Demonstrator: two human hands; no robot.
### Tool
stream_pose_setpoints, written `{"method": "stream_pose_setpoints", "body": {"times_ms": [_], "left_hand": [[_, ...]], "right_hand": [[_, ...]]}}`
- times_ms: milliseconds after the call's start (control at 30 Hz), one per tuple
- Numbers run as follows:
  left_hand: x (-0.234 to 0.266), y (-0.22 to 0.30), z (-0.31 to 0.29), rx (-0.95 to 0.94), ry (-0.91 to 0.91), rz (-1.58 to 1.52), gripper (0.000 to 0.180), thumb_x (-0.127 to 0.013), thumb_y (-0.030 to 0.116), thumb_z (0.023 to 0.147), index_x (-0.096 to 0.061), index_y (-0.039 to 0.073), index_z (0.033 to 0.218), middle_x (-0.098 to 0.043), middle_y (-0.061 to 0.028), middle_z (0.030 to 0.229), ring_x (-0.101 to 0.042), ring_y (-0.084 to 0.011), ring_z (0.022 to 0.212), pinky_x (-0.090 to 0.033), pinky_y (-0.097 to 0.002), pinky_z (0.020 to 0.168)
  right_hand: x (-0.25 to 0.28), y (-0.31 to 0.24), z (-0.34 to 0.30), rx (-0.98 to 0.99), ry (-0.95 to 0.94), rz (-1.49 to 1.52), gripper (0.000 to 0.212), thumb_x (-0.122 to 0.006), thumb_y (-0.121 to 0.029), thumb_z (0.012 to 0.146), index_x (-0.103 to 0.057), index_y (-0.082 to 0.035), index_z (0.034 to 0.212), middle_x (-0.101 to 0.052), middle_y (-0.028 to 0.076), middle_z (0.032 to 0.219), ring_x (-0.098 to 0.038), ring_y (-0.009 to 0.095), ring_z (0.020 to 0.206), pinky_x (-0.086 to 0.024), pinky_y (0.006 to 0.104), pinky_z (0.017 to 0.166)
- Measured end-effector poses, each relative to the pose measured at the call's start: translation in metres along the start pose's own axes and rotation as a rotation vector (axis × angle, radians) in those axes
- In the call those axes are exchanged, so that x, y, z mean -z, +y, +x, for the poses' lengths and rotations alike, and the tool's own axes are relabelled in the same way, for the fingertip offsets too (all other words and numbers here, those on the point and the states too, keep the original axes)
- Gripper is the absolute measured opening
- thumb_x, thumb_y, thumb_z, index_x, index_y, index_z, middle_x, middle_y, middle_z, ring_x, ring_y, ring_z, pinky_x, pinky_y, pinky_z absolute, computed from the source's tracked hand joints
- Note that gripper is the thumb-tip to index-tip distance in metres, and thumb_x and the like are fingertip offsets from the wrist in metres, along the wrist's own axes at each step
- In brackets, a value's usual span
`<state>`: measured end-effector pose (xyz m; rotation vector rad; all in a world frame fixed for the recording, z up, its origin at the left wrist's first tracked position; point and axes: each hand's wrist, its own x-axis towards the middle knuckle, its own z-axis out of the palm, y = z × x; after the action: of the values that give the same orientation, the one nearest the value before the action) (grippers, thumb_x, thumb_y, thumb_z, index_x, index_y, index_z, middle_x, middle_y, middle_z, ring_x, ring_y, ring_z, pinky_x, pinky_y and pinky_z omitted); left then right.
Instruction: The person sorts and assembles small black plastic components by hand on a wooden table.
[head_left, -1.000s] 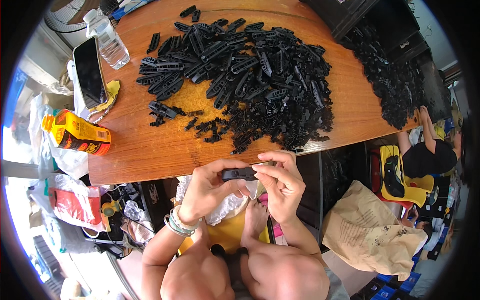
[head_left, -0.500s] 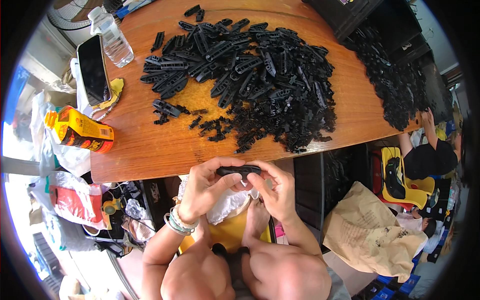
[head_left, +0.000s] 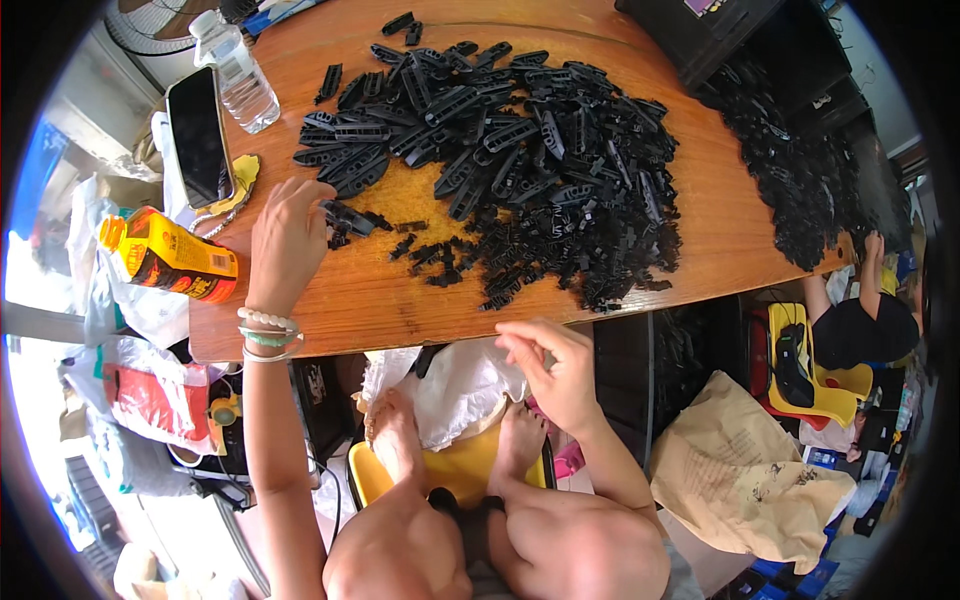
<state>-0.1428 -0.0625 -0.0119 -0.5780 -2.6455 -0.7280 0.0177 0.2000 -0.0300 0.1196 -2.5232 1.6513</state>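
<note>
My left hand (head_left: 288, 245), with bracelets at the wrist, is over the left part of the wooden table. It is at a black slotted plastic part (head_left: 348, 218) beside the heap; its fingertips are mostly hidden, so any grip cannot be made out. Just off the table's front edge, my right hand (head_left: 553, 372) hangs with loosely bent fingers and nothing seen in them. Below the edge, a black elongated plastic piece (head_left: 429, 358) is at a white plastic bag (head_left: 450, 405) between my feet.
A big heap of black plastic parts (head_left: 530, 150) covers the middle of the table (head_left: 350, 300). To its left are a phone (head_left: 200, 140), a clear bottle (head_left: 245, 85) and a yellow bottle (head_left: 175, 258). A paper bag (head_left: 745, 470) stands right; another person (head_left: 868, 320) is beyond.
The black piece both hands held has left them; a similar piece now shows at the white bag. My left hand moved up and left onto the table; my right hand stayed near the edge, its fingers loosened.
</note>
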Motion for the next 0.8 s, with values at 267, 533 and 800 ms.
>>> {"method": "stream_pose_setpoints", "body": {"times_ms": [267,533,800], "left_hand": [[-0.013,0.001,-0.016,0.104,-0.067,-0.325,0.028,-0.072,0.003,0.067,-0.062,0.000,0.092,-0.053,-0.0093,0.078,-0.052,-0.0215,0.068,-0.045,-0.0319,0.065],[-0.016,0.011,-0.022,0.237,-0.018,-0.497,0.022,-0.068,-0.001,0.075,-0.056,-0.002,0.093,-0.056,-0.0039,0.083,-0.055,-0.0090,0.073,-0.044,-0.0215,0.064],[0.008,0.035,-0.052,0.473,0.023,-1.103,0.021,-0.059,-0.002,0.084,-0.050,-0.003,0.103,-0.060,-0.0073,0.088,-0.060,-0.0125,0.076,-0.047,-0.0232,0.069]], "right_hand": [[-0.012,-0.010,0.057,0.469,0.135,-0.363,0.017,-0.063,0.003,0.076,-0.063,-0.002,0.093,-0.059,0.007,0.085,-0.054,0.025,0.077,-0.040,0.0348,0.069],[-0.047,-0.008,0.129,0.537,0.002,-0.668,0.005,-0.063,-0.005,0.075,-0.065,-0.003,0.079,-0.055,0.006,0.083,-0.049,0.023,0.085,-0.035,0.0363,0.074],[-0.044,-0.015,0.110,0.649,0.169,-0.582,0.008,-0.067,-0.005,0.071,-0.060,-0.005,0.075,-0.055,0.005,0.086,-0.049,0.024,0.085,-0.035,0.0372,0.074]]}}
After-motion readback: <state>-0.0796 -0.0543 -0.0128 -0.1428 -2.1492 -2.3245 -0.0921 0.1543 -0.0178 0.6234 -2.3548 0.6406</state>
